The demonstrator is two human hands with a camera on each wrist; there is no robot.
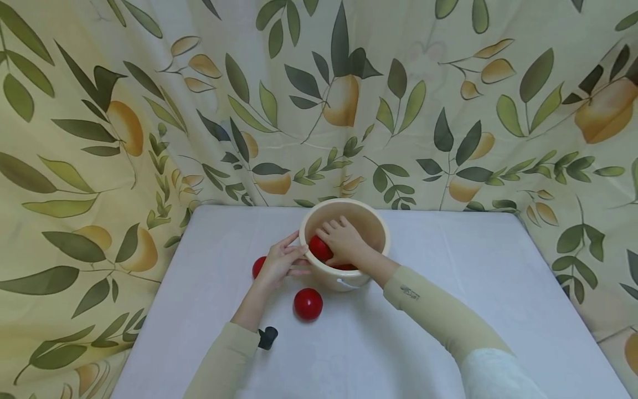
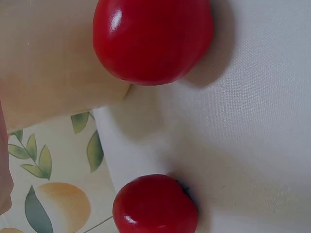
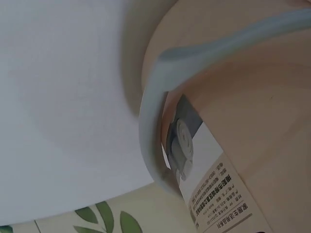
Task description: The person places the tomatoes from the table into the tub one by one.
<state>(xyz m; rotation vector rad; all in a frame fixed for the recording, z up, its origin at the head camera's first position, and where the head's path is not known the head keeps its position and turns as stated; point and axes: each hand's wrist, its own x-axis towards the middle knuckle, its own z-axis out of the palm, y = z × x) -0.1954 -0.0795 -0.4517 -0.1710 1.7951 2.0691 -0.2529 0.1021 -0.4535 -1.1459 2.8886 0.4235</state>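
Observation:
A cream bucket [image 1: 380, 224] stands near the table's back edge. The left hand [image 1: 281, 263] holds its left side, thumb at the rim and fingers along the outer wall. Inside, the right hand [image 1: 344, 243] grips a red tomato [image 1: 319, 249]; more red shows beneath that hand. One tomato [image 1: 308, 304] lies in front of the bucket, another [image 1: 257, 267] partly behind the left hand. The left wrist view shows two tomatoes [image 2: 153, 39] [image 2: 155, 206] beside the bucket wall [image 2: 53, 63]. In the right wrist view are the bucket's wall [image 3: 262, 126] and its pale handle [image 3: 194, 60].
A white cloth covers the table [image 1: 448, 266]. Behind it hangs a curtain [image 1: 319, 160] with leaves and fruit printed on it. A small black device [image 1: 268, 338] sits at the left wrist. The bucket bears a printed label [image 3: 226, 194].

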